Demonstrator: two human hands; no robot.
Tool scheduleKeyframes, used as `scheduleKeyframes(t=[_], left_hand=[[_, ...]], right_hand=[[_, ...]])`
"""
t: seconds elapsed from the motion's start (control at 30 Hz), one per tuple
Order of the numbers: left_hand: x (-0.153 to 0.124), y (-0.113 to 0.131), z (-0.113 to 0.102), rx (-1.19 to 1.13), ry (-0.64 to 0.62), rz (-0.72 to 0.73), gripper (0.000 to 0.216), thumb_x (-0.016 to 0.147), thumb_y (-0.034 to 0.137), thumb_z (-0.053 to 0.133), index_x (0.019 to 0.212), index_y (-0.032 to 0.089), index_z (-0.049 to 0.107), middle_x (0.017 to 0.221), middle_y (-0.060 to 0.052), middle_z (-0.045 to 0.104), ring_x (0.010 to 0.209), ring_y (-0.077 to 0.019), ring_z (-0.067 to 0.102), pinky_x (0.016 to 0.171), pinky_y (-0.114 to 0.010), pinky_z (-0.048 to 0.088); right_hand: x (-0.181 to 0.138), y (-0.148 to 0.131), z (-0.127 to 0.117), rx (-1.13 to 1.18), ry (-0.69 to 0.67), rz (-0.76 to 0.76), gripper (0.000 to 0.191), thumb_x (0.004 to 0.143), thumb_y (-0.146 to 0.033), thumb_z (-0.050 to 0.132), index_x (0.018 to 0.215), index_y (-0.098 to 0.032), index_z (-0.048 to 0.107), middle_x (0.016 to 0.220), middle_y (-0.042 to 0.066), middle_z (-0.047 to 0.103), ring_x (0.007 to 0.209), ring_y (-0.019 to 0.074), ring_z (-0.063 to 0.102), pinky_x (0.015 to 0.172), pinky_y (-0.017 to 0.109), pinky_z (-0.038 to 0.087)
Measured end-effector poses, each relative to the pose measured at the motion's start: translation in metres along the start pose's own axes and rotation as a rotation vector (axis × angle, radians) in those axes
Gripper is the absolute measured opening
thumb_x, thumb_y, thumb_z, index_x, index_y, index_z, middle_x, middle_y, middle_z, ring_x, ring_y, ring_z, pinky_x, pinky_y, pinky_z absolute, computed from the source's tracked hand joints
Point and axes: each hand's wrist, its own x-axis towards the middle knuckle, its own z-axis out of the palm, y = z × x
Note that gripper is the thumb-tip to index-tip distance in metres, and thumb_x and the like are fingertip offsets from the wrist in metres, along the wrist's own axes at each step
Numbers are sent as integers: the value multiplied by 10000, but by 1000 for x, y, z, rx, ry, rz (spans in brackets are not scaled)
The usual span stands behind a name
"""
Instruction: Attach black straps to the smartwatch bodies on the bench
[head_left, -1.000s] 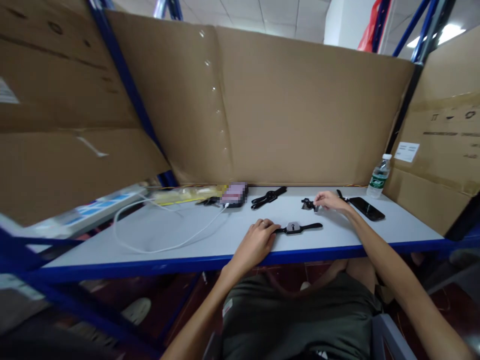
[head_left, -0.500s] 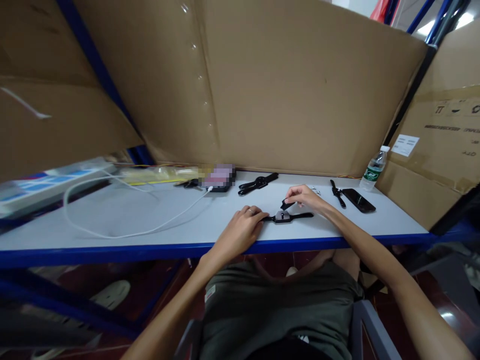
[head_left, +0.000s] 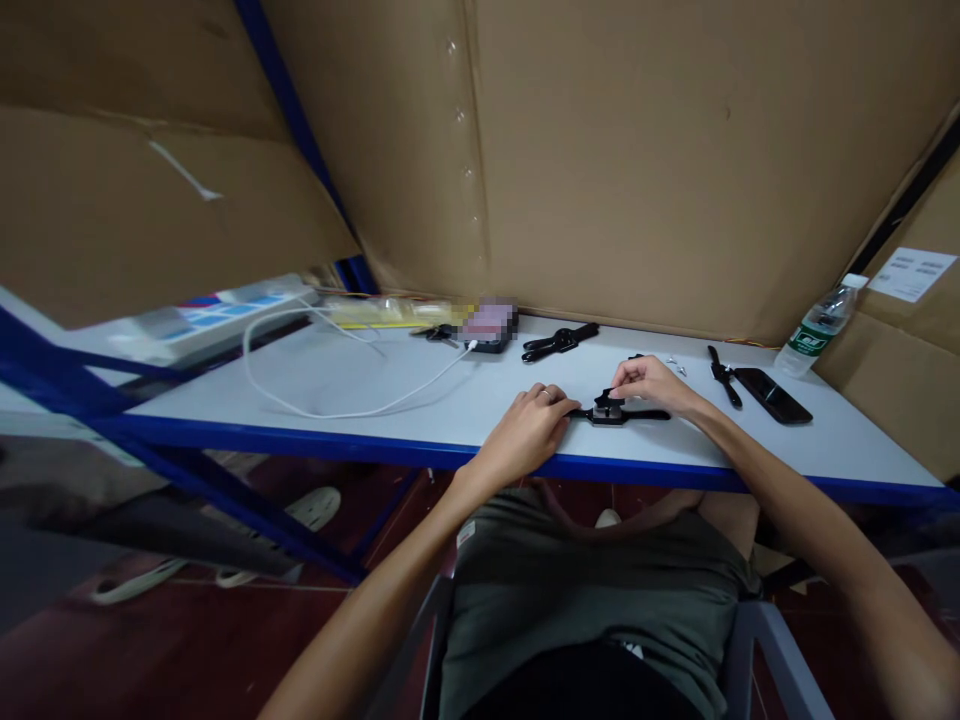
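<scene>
A black spokeshave [head_left: 609,415] with a silver-grey blade at its middle lies near the front edge of the table. My left hand [head_left: 527,430] is closed on its left handle, the fingertips pinching the end. In a pinch, my right hand [head_left: 651,383] holds a small black cap [head_left: 605,397]. The cap sits right over the blade; whether it touches cannot be made out. Behind my right fingers, a bit of another black thing [head_left: 636,356] shows, mostly hidden.
More black spokeshave parts [head_left: 561,342] lie toward the back, and another black two-handled piece [head_left: 724,378] rests by a phone [head_left: 772,396]. Small metal bits [head_left: 677,366] lie behind my right hand. A water bottle [head_left: 817,330] stands right; a white cable [head_left: 360,414] loops left.
My right hand has lowered the black cap onto or just above the blade and turned it. My left hand keeps its hold. The view has swung left.
</scene>
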Motion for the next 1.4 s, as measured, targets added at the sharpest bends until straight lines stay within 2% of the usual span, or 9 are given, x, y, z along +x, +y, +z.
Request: scheduleKeyframes(t=[0.23, 0.47, 0.53, 0.63, 0.7, 0.8, 0.97, 1.17, 1.4], left_hand=[[0, 0, 0, -5, 2, 1, 373, 988, 149, 494, 1299, 187, 696, 1199, -126, 674, 1146, -291, 579, 1037, -470, 492], [0, -1, 1, -9, 16, 1, 373, 990, 160, 472, 1280, 205, 701, 1191, -121, 677, 1140, -297, 579, 1019, -493, 498], [-1, -2, 2, -12, 24, 6, 373, 989, 162, 472, 1279, 216, 700, 1187, -117, 678, 1149, -292, 581, 1019, -484, 496], [-1, -4, 4, -13, 33, 22, 371, 994, 167, 462, 1275, 210, 700, 1180, -117, 683, 1136, -289, 584, 1008, -481, 500], [-1, -6, 5, -14, 36, 34, 369, 1000, 174, 453, 1276, 201, 696, 1175, -118, 684, 1127, -292, 585, 996, -484, 504], [0, -9, 7, -3, 35, 43, 371, 1002, 177, 445, 1277, 192, 693, 1174, -123, 680, 1129, -300, 585, 992, -488, 507], [1, -12, 11, 5, 47, 52, 367, 1006, 195, 442, 1263, 206, 703, 1173, -120, 684, 1117, -300, 593, 1013, -489, 510], [1, -13, 12, -3, 64, 61, 361, 999, 194, 456, 1253, 226, 711, 1171, -113, 691, 1100, -294, 601, 1000, -481, 520], [1, -9, 8, 18, 35, 49, 364, 1007, 188, 456, 1276, 202, 701, 1183, -125, 685, 1122, -307, 593, 990, -483, 516]], right_hand=[[-1, 1, 1, -24, -89, 39, 171, 654, -306, 767, 682, -174, 663, 598, -11, 638, 587, 126, 563, 612, 260, 420], [-1, 4, 3, -69, -135, 17, 193, 680, -353, 759, 711, -172, 699, 620, 4, 660, 603, 137, 567, 605, 262, 411], [0, 5, -1, -123, -3, -14, 207, 730, -377, 735, 739, -173, 701, 653, 13, 662, 626, 143, 568, 626, 269, 419], [1, 8, -19, -324, 443, -41, 222, 834, -374, 648, 736, -178, 676, 655, 22, 639, 632, 153, 551, 641, 280, 407], [-1, 13, -38, -521, 694, 7, 210, 869, -340, 614, 745, -182, 679, 648, 27, 638, 636, 164, 552, 648, 286, 397], [-8, 22, -67, -741, 824, 183, 179, 892, -303, 605, 811, -194, 722, 723, 55, 699, 712, 197, 611, 668, 288, 402], [-18, 43, -92, -858, 710, 449, 149, 880, -238, 642, 910, -202, 783, 954, 136, 775, 904, 260, 694, 720, 293, 433], [-16, 59, -92, -859, 459, 408, 236, 818, -239, 725, 1040, -198, 793, 1057, 142, 774, 996, 278, 685, 725, 283, 437], [-14, 58, -90, -859, 398, 383, 108, 800, -104, 651, 780, -166, 738, 969, 148, 762, 913, 250, 671, 687, 273, 412]])
